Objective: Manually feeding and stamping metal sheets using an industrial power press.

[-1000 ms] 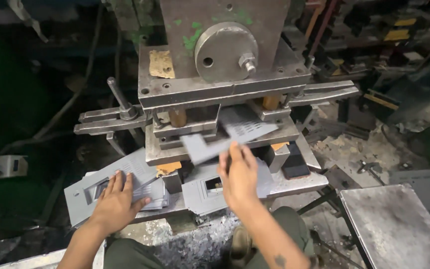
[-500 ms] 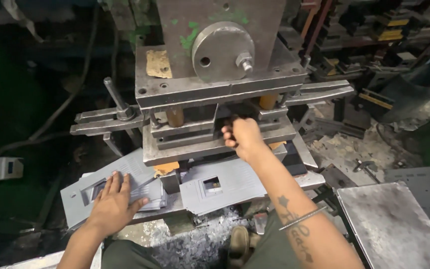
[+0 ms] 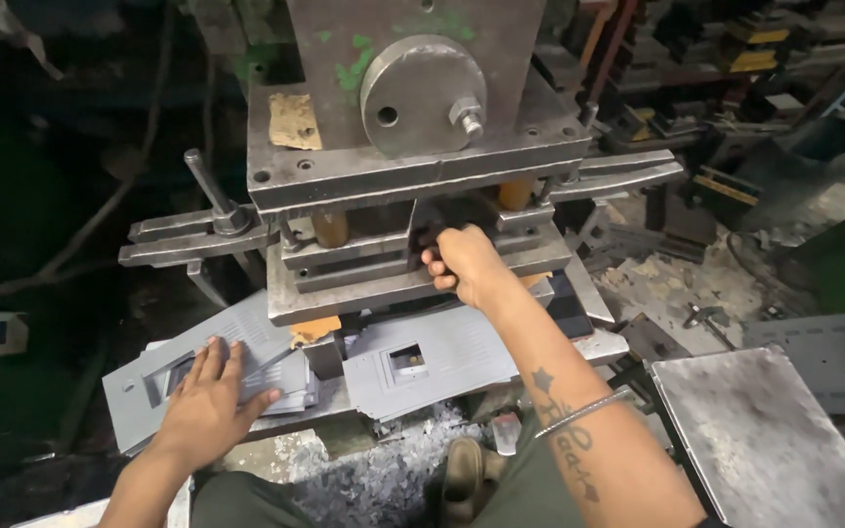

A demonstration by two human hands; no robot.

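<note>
Right hand (image 3: pixel 464 266) grip now clamped on dark piece in press (image 3: pixel 413 166), left hand (image 3: pixel 209 396) still flat, fingers apart, on grey sheet (image 3: pixel 198 367)

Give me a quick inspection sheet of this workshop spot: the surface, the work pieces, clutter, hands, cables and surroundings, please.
Surface: steel bed of a press machine, worn and grimy.
Job's things: a stack of grey punched metal sheets at the left; another grey sheet with a square cut-out lies under the die.
Clutter: metal shavings below the bed; scraps on the floor at the right.
Hands: left hand lies flat on the stack; right hand reaches into the die gap, fingers curled, what it grips is hidden.
Cables: dark hoses or cables hang at the left.
Surroundings: a bare metal plate at the right, dim shelves of parts behind.
</note>
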